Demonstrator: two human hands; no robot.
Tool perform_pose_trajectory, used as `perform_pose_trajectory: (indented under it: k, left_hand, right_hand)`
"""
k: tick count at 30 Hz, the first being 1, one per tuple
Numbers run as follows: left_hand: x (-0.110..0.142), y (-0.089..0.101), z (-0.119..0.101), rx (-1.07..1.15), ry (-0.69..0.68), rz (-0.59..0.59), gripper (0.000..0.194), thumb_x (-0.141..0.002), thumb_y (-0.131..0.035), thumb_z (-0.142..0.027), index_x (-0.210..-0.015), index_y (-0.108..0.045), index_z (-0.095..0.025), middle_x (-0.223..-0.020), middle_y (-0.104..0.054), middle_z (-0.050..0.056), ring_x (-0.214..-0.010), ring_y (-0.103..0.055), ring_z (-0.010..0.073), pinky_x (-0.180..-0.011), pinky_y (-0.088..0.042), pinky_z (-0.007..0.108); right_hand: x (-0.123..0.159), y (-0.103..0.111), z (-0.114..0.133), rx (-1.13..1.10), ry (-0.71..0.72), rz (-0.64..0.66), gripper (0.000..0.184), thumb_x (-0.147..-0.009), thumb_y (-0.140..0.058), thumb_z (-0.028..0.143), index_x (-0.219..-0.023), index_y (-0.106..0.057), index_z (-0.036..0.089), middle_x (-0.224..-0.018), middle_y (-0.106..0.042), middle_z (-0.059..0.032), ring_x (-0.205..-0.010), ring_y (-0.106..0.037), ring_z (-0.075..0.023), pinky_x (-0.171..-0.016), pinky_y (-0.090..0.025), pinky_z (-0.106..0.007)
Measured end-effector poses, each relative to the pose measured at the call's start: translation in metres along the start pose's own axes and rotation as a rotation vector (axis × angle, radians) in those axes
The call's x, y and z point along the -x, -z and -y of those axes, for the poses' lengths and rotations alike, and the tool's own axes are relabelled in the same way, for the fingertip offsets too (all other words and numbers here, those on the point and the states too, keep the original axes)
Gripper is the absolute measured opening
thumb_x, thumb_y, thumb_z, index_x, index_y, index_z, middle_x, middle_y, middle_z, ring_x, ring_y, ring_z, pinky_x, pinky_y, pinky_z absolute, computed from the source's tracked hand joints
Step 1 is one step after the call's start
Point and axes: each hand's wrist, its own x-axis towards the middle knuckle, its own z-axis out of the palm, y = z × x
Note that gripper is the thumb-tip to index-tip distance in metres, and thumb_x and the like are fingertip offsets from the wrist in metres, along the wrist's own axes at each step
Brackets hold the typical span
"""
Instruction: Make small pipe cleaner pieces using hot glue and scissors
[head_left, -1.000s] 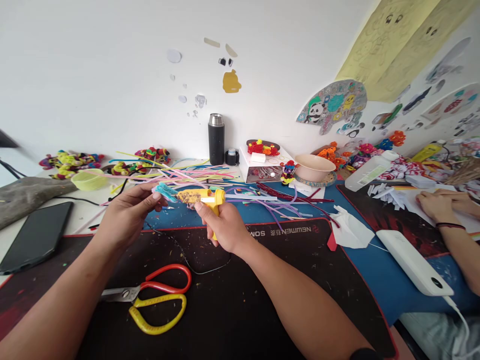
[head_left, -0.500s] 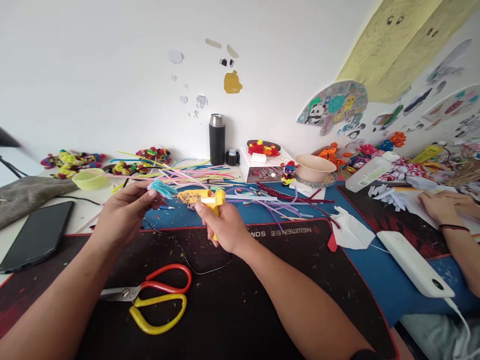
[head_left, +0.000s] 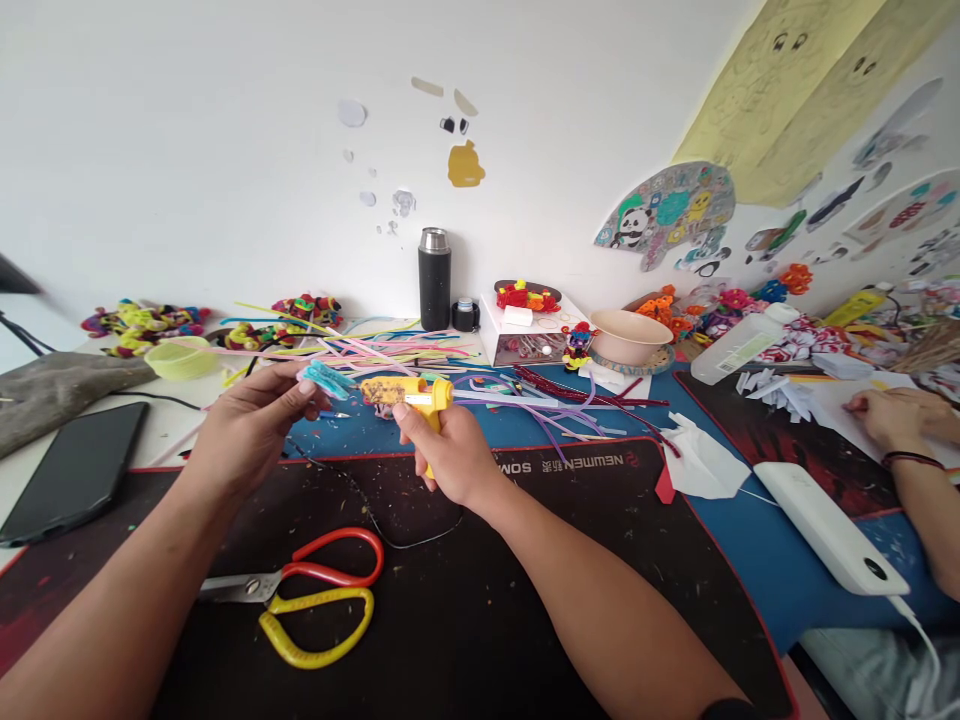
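Note:
My left hand (head_left: 259,415) is closed, pinching a fuzzy light-blue piece, apparently bent pipe cleaner (head_left: 328,380), between thumb and fingers. Wrapped round the handle of a yellow hot glue gun (head_left: 420,396) is my right hand (head_left: 450,445). The gun's dirty nozzle points left at the blue piece, a small distance from its right end. A pale glue stick (head_left: 495,397) sticks out of the gun's back. Below the hands, scissors (head_left: 319,595) with one red and one yellow handle lie on the black mat (head_left: 465,620).
Loose pipe cleaners (head_left: 375,348) spread behind my hands, near a black thermos (head_left: 434,285). A phone (head_left: 75,470) lies left. On the right are a white power bank (head_left: 829,525), crumpled tissue (head_left: 705,460), a bowl (head_left: 630,335) and another person's hands (head_left: 892,415).
The glue gun has drawn back slightly to the right, away from the blue piece. My left hand stays nearly still. The other person's hands have shifted a little.

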Motion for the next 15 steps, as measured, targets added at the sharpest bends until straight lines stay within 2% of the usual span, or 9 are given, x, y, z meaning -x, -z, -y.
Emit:
perform_pose_trajectory:
  k: [7, 12, 15]
  left_hand:
    - [0.0011, 0.0001, -0.0011, -0.066, 0.020, 0.031, 0.041, -0.060, -0.100, -0.046, -0.087, -0.083, -0.021, -0.069, -0.073, 0.001, -0.065, -0.063, 0.0158, -0.059, -0.049, 0.025]
    - [0.0015, 0.0007, -0.0002, -0.076, 0.029, 0.031, 0.045, -0.058, -0.100, -0.050, -0.088, -0.083, -0.022, -0.070, -0.074, 0.001, -0.067, -0.065, 0.0180, -0.061, -0.050, 0.027]
    - [0.0018, -0.0002, -0.0007, -0.045, 0.035, 0.015, 0.044, -0.056, -0.102, -0.045, -0.088, -0.083, -0.022, -0.069, -0.073, 0.001, -0.067, -0.064, 0.0178, -0.061, -0.050, 0.027]
  right_hand:
    - [0.0015, -0.0008, 0.0007, 0.018, 0.020, -0.001, 0.056, -0.097, -0.058, 0.074, -0.086, -0.066, 0.020, -0.050, -0.053, 0.0053, -0.038, -0.050, -0.0102, -0.040, -0.037, -0.023]
    - [0.0011, -0.0005, 0.0017, 0.016, 0.013, -0.007, 0.055, -0.097, -0.058, 0.073, -0.083, -0.065, 0.020, -0.049, -0.053, 0.0050, -0.037, -0.050, -0.0104, -0.041, -0.038, -0.023]
    - [0.0003, -0.0001, 0.0006, 0.044, 0.005, -0.015, 0.058, -0.096, -0.057, 0.075, -0.078, -0.062, 0.020, -0.049, -0.053, 0.0041, -0.038, -0.051, -0.0109, -0.042, -0.040, -0.024]
